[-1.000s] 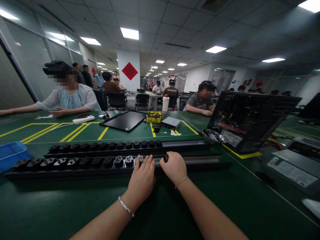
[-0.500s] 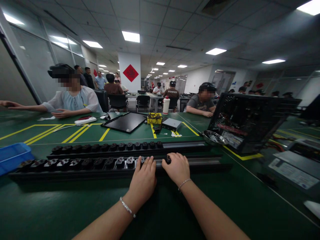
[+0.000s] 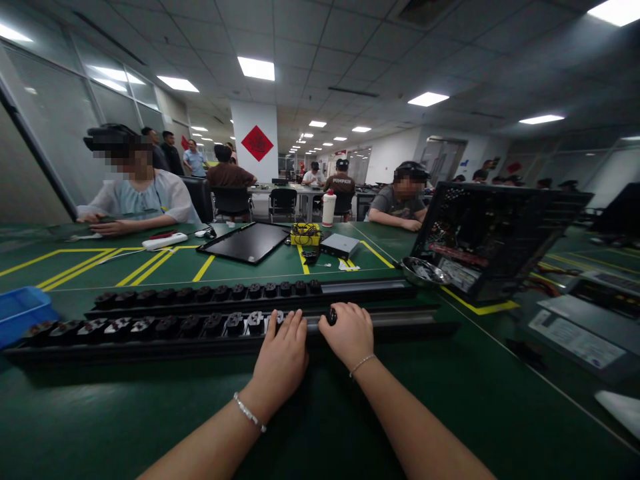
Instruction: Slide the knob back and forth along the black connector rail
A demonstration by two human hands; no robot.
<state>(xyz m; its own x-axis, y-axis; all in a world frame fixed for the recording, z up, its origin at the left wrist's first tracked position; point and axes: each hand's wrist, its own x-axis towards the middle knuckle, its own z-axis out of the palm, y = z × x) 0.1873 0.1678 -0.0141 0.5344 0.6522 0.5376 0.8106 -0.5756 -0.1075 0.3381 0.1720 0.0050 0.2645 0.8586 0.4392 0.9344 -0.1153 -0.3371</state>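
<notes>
clearly, in the head view, the right hand (image 3: 350,337) curls its fingers around a small black piece (image 3: 332,316) at the front rail (image 3: 400,332). the left hand (image 3: 280,363) stretches its fingers over that rail, beside dark blocks (image 3: 193,326); whether it grips anything, i cannot tell. toward the far edge of the worktop (image 3: 125,413) lies the rear rail (image 3: 365,288).

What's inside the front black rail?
Front rail: plug-like modules toward the left, a grey strip toward the right. The left hand and right hand hide what lies beneath them; a dark part shows partly at the right thumb.
</notes>
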